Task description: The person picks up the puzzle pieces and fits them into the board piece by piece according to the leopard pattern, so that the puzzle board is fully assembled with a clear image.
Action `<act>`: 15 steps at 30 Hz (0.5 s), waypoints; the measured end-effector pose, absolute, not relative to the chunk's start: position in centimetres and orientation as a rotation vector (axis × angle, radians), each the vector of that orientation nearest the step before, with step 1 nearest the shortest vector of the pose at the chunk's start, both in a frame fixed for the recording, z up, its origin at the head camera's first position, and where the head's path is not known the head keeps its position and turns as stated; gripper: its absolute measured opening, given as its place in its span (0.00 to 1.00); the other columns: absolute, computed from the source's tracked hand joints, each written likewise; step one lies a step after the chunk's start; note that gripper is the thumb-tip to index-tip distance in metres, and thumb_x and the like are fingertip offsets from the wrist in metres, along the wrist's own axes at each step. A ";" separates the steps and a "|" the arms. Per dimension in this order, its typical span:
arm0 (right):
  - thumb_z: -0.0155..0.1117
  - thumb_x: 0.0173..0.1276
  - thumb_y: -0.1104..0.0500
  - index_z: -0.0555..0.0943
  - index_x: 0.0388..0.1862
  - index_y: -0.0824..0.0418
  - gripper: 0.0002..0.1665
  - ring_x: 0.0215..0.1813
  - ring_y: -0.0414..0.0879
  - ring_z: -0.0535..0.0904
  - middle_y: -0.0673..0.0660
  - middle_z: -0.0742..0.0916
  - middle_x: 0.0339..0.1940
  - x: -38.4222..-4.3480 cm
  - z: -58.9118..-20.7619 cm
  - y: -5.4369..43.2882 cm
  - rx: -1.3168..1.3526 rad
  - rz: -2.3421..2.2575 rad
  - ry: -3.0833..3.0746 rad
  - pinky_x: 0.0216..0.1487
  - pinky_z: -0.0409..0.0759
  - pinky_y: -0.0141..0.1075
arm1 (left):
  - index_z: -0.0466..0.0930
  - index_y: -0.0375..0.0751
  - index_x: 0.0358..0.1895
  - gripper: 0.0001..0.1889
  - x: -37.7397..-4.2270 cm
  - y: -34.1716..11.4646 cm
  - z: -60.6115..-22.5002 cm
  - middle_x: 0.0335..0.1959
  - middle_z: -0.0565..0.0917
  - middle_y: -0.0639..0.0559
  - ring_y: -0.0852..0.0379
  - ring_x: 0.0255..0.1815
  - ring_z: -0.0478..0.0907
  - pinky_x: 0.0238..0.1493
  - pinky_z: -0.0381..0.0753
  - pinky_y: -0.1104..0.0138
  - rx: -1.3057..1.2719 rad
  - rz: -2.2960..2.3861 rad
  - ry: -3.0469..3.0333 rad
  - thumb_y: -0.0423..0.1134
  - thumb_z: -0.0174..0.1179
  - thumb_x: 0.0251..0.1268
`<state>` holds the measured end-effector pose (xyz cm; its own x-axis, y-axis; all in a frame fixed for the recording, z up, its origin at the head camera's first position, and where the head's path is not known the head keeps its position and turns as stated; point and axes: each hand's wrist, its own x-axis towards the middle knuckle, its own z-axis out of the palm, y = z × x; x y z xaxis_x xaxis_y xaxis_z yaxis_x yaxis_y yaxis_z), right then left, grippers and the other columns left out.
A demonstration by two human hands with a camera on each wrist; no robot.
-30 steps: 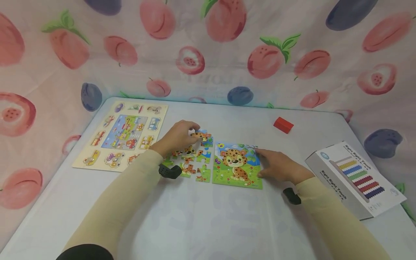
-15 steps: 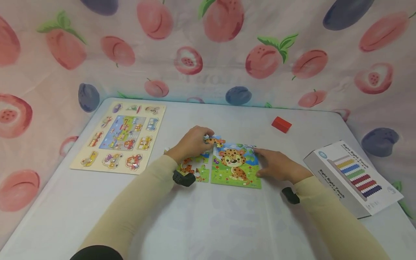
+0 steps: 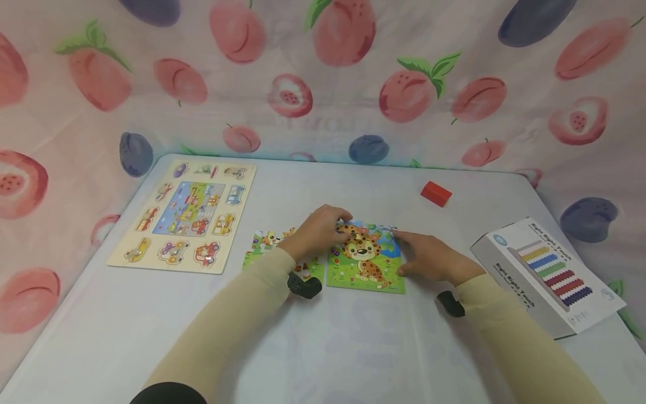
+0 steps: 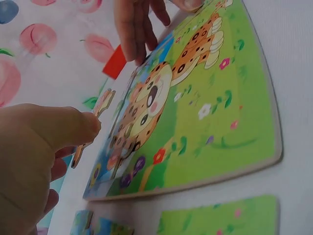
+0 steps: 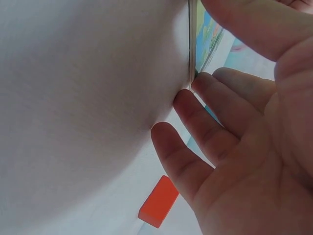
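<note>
As the left hand [image 3: 317, 231] pinches, the piece [image 4: 104, 103] points rightward lengthwise.

This was a tabletop play corner, whether in a home or a studio impossible to tell: a fruit-printed backdrop [image 3: 348, 92] stood behind and beside a white-covered surface [image 3: 353, 342], on which lay a vehicle puzzle board [image 3: 189, 207], a leopard picture board [image 3: 367, 261] and a white box [image 3: 547, 278] printed with coloured bars.
</note>
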<state>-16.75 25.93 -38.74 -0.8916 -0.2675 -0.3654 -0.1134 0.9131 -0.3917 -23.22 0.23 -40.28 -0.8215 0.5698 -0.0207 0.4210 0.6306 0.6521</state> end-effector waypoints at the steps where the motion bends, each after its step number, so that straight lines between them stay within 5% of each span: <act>1: 0.77 0.60 0.55 0.60 0.78 0.67 0.53 0.75 0.68 0.58 0.69 0.66 0.75 -16.8 -38.7 25.9 -0.276 -0.509 2.655 0.70 0.59 0.62 | 0.79 0.39 0.63 0.22 -23.2 0.4 -40.3 0.58 0.80 0.48 0.51 0.63 0.71 0.62 0.72 0.58 0.830 0.957 2.630 0.40 0.64 0.68; 15: 0.76 0.61 0.54 0.60 0.78 0.67 0.53 0.74 0.68 0.59 0.68 0.67 0.75 -16.8 -38.7 26.1 -0.289 -0.499 2.647 0.70 0.59 0.62 | 0.80 0.41 0.62 0.20 -22.8 2.1 -41.2 0.56 0.82 0.50 0.51 0.61 0.73 0.61 0.73 0.58 0.906 0.849 2.675 0.41 0.63 0.68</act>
<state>-16.85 26.07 -38.73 -0.8863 -0.2762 -0.3717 -0.1217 0.9134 -0.3884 -22.77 2.09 -41.23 -0.7944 0.6073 0.0017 0.4972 0.6488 0.5760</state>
